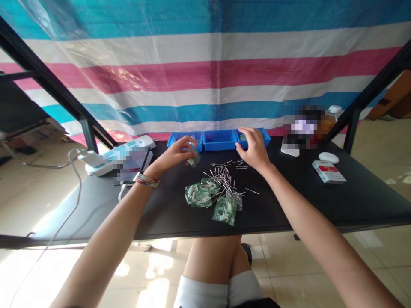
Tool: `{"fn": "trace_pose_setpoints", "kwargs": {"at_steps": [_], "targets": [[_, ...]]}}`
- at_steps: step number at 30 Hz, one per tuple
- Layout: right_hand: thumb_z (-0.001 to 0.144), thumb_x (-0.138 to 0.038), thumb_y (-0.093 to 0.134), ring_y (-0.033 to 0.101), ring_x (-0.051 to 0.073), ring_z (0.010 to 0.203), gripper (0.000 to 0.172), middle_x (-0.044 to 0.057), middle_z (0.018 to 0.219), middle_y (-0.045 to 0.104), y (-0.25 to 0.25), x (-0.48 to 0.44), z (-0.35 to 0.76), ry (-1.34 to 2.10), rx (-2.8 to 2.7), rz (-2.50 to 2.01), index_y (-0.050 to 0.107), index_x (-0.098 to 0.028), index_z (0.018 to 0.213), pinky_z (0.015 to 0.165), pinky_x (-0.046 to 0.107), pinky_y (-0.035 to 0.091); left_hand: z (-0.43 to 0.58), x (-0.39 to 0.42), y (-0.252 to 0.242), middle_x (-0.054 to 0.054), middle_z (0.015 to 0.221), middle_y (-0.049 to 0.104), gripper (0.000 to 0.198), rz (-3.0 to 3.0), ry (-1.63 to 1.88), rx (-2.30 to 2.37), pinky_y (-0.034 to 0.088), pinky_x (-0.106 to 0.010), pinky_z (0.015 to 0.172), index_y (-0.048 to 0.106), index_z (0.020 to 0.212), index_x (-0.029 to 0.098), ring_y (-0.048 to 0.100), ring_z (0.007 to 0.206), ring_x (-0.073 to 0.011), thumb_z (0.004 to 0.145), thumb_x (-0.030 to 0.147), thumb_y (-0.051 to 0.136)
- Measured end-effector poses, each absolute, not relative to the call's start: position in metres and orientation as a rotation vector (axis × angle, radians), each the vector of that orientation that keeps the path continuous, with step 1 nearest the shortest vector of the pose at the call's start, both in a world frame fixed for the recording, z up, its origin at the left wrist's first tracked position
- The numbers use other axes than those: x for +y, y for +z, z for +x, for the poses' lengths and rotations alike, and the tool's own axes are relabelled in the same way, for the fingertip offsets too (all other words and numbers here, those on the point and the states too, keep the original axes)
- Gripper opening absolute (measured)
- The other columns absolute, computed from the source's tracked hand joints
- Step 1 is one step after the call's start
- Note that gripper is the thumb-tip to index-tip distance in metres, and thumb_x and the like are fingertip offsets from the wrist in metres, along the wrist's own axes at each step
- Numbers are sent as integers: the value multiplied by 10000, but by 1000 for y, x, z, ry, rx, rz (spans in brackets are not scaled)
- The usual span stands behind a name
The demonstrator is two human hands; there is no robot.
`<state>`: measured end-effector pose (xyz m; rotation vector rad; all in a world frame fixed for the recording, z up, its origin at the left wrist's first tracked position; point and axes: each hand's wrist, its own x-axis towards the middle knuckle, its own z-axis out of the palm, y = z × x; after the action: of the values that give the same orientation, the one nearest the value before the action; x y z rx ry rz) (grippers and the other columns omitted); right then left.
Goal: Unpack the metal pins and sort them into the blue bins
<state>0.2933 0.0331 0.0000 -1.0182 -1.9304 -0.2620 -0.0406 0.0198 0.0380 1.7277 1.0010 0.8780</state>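
Observation:
My left hand [180, 150] is closed on a small clear greenish plastic bag [194, 159] with pale pieces in it, just in front of the left blue bin [172, 140]. My right hand [253, 145] reaches to the right blue bin [266, 137], thumb and fingers apart; its fingertips are partly inside the rim. Some green plastic [243, 137] shows in that bin beside the fingers. Between my forearms lie a loose heap of metal pop rivets [224, 177] and several green bags of white pieces, among them one bag [224, 211] near the table's front edge.
The middle blue bin [220, 145] joins the other two at the back of the black table [167, 214]. A power strip [128, 149] with a cable stands left. A small white and red box [329, 172] and a white oval object [329, 158] lie right. A striped sheet [192, 77] hangs behind.

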Motion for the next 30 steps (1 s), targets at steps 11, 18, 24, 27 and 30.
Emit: {"fn": "trace_pose_setpoints", "kwargs": {"at_steps": [11,18,24,27,30], "targets": [[1066,-219,582,695,262,1057,168,101,1055,778,7,-16,230,172,-2103,-637,747,-197,1090,983,448,550,4,-1,21,22,730,638,469,1396,938,819,643,-291,665,467,840,201,738,667,-166,877,489,836],[859,-438,812,732,223,816,271,62,917,800,-4,1,235,1136,-1539,-802,777,-182,940,776,355,590,-3,-6,20,-121,1347,655,359,2341,1229,978,644,-371,882,643,1359,238,736,1060,-216,1008,312,662],[820,-447,849,732,220,784,470,45,864,785,-3,-3,235,1347,-1490,-804,767,-195,1209,766,377,615,1,-11,20,-110,1188,724,151,2563,1198,867,570,-377,960,767,1093,209,698,1093,-233,1035,298,660],[914,-529,749,744,235,972,403,78,1084,794,4,-8,236,1236,-1492,-777,786,-209,1156,870,385,624,2,-9,17,-30,799,659,288,2365,1223,991,490,-291,713,700,848,166,602,745,-161,1020,397,685],[868,-547,810,740,253,1055,423,78,1136,790,7,-12,234,1341,-1465,-689,775,-208,1120,905,406,643,4,-9,17,15,671,555,426,2170,1145,1043,362,-257,597,627,744,161,475,637,-126,1004,493,684]]}}
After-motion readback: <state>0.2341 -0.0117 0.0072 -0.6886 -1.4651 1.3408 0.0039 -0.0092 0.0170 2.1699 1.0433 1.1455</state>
